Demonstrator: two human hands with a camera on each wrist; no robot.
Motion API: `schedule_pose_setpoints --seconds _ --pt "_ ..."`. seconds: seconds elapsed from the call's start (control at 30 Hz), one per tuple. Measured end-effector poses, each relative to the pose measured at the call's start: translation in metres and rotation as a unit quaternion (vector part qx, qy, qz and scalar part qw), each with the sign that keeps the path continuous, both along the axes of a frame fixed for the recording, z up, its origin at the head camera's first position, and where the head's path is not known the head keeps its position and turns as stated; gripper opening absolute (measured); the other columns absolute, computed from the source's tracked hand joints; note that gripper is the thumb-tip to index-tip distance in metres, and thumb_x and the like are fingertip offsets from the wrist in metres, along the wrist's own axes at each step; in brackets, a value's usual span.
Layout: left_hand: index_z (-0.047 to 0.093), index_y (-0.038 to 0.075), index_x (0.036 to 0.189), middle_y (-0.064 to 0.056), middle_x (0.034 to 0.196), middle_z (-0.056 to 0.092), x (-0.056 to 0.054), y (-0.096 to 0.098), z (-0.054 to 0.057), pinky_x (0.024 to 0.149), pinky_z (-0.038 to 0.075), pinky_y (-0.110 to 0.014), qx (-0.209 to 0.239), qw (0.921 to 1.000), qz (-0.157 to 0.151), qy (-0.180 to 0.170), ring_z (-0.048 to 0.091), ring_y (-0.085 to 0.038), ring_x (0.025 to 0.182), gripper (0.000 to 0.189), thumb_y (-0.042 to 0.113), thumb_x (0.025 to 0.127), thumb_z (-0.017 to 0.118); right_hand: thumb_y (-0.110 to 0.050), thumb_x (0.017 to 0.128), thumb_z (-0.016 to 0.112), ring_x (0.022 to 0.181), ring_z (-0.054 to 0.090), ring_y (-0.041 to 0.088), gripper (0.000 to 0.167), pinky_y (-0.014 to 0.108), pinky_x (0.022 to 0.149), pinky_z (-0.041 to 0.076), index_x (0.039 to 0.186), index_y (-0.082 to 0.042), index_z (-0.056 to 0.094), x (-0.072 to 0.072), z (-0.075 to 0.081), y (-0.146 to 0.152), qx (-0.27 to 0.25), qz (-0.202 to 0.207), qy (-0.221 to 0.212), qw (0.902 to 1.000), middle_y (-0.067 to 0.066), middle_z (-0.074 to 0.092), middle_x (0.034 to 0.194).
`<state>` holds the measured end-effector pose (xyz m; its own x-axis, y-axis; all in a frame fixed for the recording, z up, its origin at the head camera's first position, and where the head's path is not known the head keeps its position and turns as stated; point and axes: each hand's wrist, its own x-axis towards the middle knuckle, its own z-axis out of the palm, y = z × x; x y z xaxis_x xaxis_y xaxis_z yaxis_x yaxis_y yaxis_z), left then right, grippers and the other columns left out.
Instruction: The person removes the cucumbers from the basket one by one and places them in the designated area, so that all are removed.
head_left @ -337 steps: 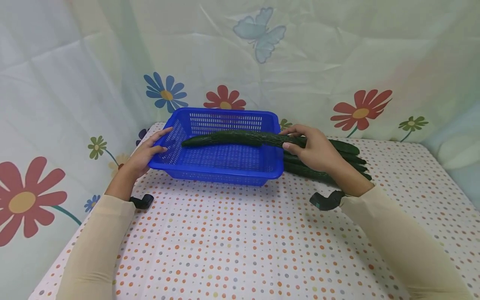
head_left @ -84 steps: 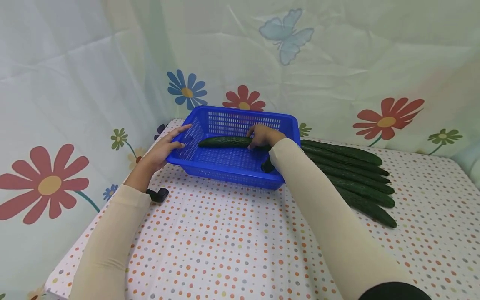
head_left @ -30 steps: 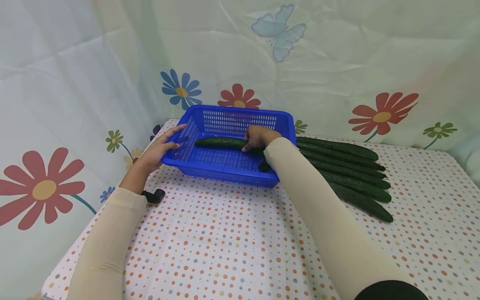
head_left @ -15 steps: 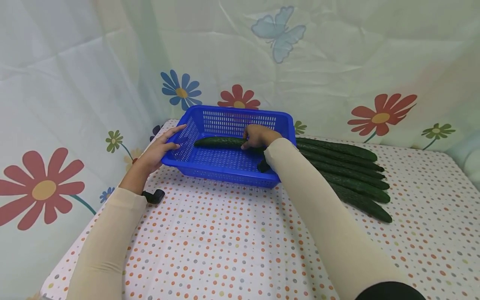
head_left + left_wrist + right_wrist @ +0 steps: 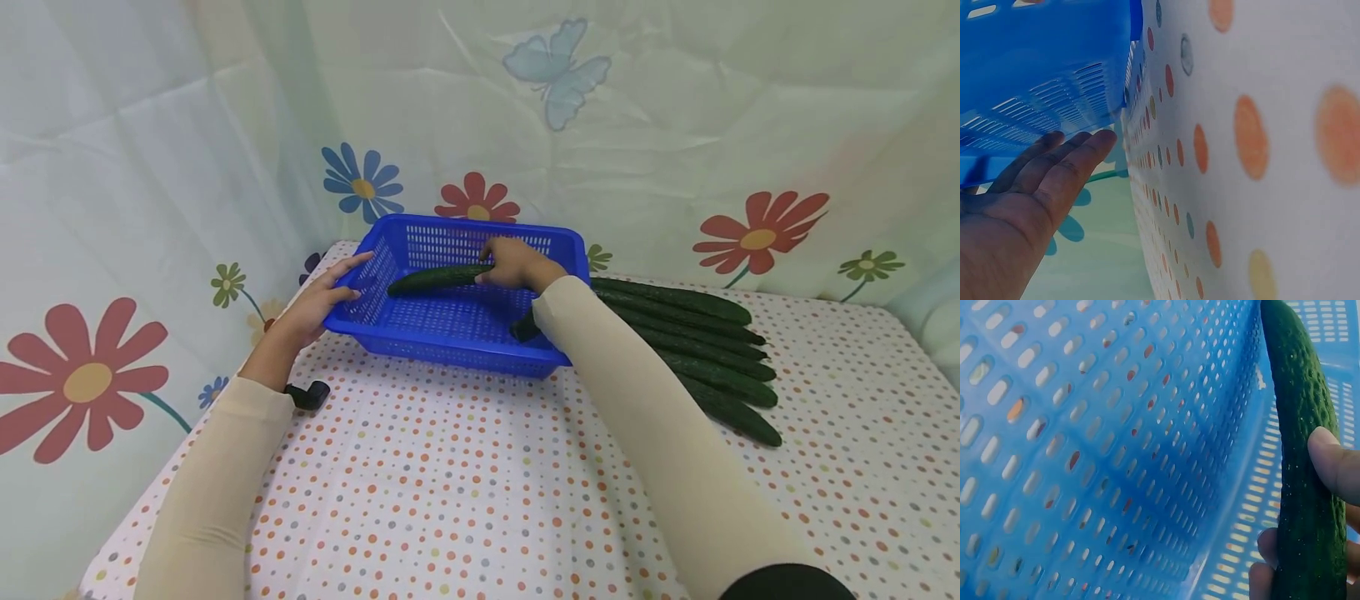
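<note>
My left hand (image 5: pixel 311 308) grips the left rim of a blue perforated plastic basket (image 5: pixel 450 343), thumb over the rim. Its other fingers (image 5: pixel 1066 172) lie along the outer wall in the left wrist view. Inside the basket my right hand (image 5: pixel 517 265) holds a long dark green cucumber (image 5: pixel 438 280), whose right part is hidden by the hand and sleeve. Thumb and fingers close round it from both sides in the right wrist view, where the cucumber (image 5: pixel 1304 444) slants past the perforated wall.
Several long cucumbers (image 5: pixel 701 304) lie side by side on the spotted tablecloth (image 5: pixel 420 467), right of the basket and partly behind the right sleeve. A flower-printed curtain (image 5: pixel 637 125) hangs behind the table. Small black devices (image 5: pixel 311 395) sit at both wrists.
Half a second ago the cucumber lay along the basket floor; my right hand has raised its near part. The left hand stays put. Since 11 seconds ago, the cucumbers at right have spread wider.
</note>
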<state>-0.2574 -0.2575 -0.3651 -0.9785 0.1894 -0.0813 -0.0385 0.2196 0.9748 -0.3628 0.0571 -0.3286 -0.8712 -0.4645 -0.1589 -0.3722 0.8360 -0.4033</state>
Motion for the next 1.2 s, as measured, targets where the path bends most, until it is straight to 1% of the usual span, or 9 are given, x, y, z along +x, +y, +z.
schedule_pose_setpoints --seconds 0.17,0.27,0.4,0.53,0.63,0.77,0.9,1.0,1.2 --pt "0.029 0.038 0.154 -0.011 0.166 0.007 -0.001 0.000 0.000 0.106 0.036 -0.063 -0.002 1.0000 0.005 0.002 0.023 -0.047 0.147 0.064 0.008 0.099 0.041 -0.034 0.093 0.066 0.136 0.045 0.032 0.058 0.053 0.114 0.037 0.144 -0.013 0.046 0.003 0.003 -0.002 0.009 0.004 0.015 0.9998 0.013 0.050 0.145" --pt "0.029 0.039 0.154 -0.010 0.166 0.007 -0.001 -0.001 -0.001 0.107 0.036 -0.064 -0.003 1.0000 0.004 0.003 0.022 -0.047 0.147 0.064 0.008 0.099 0.041 -0.033 0.094 0.065 0.138 0.043 0.032 0.056 0.052 0.115 0.037 0.144 -0.016 0.047 0.004 0.005 -0.004 0.010 0.020 0.034 0.9992 0.011 0.049 0.148" --pt "0.030 0.039 0.154 -0.010 0.167 0.006 -0.001 -0.003 -0.001 0.107 0.035 -0.064 0.002 1.0000 0.007 0.001 0.022 -0.048 0.147 0.064 0.008 0.099 0.042 -0.028 0.095 0.065 0.130 0.052 0.030 0.048 0.049 0.111 0.042 0.140 -0.017 0.053 0.008 0.009 -0.005 0.002 0.046 0.052 0.9976 0.010 0.055 0.141" --pt "0.030 0.040 0.153 -0.009 0.167 0.006 -0.001 -0.004 -0.001 0.106 0.036 -0.064 0.002 0.9999 0.011 -0.001 0.021 -0.048 0.147 0.064 0.008 0.099 0.042 -0.026 0.094 0.067 0.119 0.058 0.028 0.043 0.047 0.107 0.046 0.134 -0.017 0.059 0.012 0.014 -0.007 -0.009 0.055 0.064 0.9964 0.010 0.061 0.133" --pt "0.030 0.040 0.153 -0.009 0.167 0.006 -0.001 -0.004 -0.001 0.106 0.036 -0.064 0.004 0.9999 0.009 -0.001 0.021 -0.048 0.147 0.064 0.008 0.099 0.042 -0.025 0.093 0.068 0.120 0.058 0.029 0.040 0.048 0.107 0.047 0.132 -0.016 0.061 0.015 0.015 -0.008 -0.014 0.052 0.070 0.9961 0.011 0.062 0.132" --pt "0.030 0.039 0.154 -0.010 0.167 0.006 -0.001 -0.003 -0.001 0.106 0.035 -0.065 0.005 1.0000 0.002 0.003 0.021 -0.048 0.147 0.064 0.009 0.099 0.042 -0.025 0.094 0.066 0.121 0.057 0.029 0.039 0.048 0.107 0.047 0.132 -0.017 0.061 0.018 0.016 -0.008 -0.003 0.049 0.080 0.9956 0.010 0.061 0.132" --pt "0.029 0.040 0.154 -0.011 0.167 0.005 -0.001 -0.002 -0.002 0.107 0.034 -0.065 0.004 1.0000 0.003 0.001 0.020 -0.048 0.147 0.064 0.009 0.099 0.042 -0.027 0.095 0.064 0.115 0.059 0.027 0.037 0.047 0.105 0.049 0.131 -0.018 0.061 0.021 0.017 -0.009 0.007 0.059 0.097 0.9935 0.008 0.063 0.128" --pt "0.031 0.040 0.153 -0.010 0.166 0.007 -0.001 -0.003 -0.001 0.107 0.034 -0.065 0.005 0.9999 0.012 -0.003 0.020 -0.048 0.148 0.064 0.008 0.099 0.042 -0.027 0.096 0.064 0.116 0.059 0.026 0.037 0.047 0.105 0.048 0.132 -0.018 0.061 0.025 0.020 -0.011 0.011 0.071 0.108 0.9916 0.008 0.063 0.129" --pt "0.028 0.037 0.155 -0.011 0.166 0.005 0.000 -0.002 0.000 0.109 0.032 -0.065 0.009 1.0000 0.001 -0.003 0.019 -0.047 0.148 0.064 0.008 0.099 0.041 -0.027 0.096 0.064 0.114 0.060 0.025 0.037 0.046 0.103 0.049 0.131 -0.019 0.061 0.029 0.026 -0.012 0.019 0.074 0.119 0.9899 0.007 0.063 0.129"
